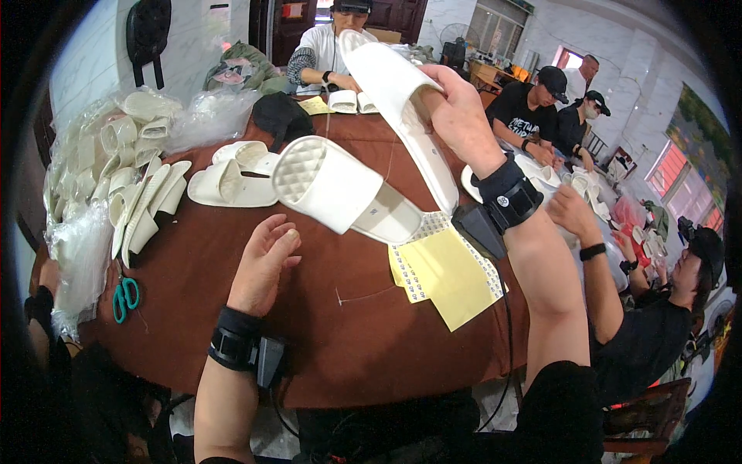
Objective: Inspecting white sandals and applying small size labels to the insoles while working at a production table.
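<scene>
right hand (456, 108): raised, clamped on one white slipper (402, 100), sole edge-on, held above brown table (232, 309) | second white slipper (340, 189): hanging below it, joined or merely overlapping, cannot tell | left hand (263, 263): fingers apart, empty, just under second slipper | yellow sticker sheets (448, 278): flat beside right wrist | teal scissors (124, 298): near left table rim
</scene>
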The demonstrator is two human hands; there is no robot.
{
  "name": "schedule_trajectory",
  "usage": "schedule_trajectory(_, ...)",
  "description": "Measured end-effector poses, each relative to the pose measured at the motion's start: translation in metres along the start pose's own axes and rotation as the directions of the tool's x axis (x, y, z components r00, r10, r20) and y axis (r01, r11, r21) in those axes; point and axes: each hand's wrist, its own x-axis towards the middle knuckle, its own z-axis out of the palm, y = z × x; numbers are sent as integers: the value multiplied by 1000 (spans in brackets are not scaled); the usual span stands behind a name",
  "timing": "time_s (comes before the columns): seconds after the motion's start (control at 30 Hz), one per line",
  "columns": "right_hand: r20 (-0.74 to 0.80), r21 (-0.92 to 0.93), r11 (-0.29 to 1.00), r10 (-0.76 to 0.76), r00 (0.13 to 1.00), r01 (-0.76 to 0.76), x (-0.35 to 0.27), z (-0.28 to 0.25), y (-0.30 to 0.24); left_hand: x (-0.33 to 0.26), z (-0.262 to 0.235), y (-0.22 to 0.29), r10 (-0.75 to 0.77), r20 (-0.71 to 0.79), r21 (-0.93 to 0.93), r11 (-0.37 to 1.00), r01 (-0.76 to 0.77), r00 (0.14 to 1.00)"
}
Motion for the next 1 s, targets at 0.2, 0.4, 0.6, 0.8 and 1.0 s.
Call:
schedule_trajectory(0.2,10,-20,992,-127,992,128,0,4,-20,-2,4,0,76,217,-89,994,-58,973)
schedule_trajectory(0.4,92,-42,995,-86,992,90,-7,10,-12,-4,8,7,89,325,-158,987,-39,941)
schedule_trajectory(0.6,114,-137,982,-115,987,130,-31,12,7,-6,14,7,-17,190,-43,999,26,982)
schedule_trajectory(0.8,268,-240,971,81,960,-14,-79,18,38,-2,7,3,-84,162,94,993,69,983)
schedule_trajectory(1.0,391,-250,951,272,879,-183,-125,27,45,-2,17,0,-110,170,142,986,86,979)
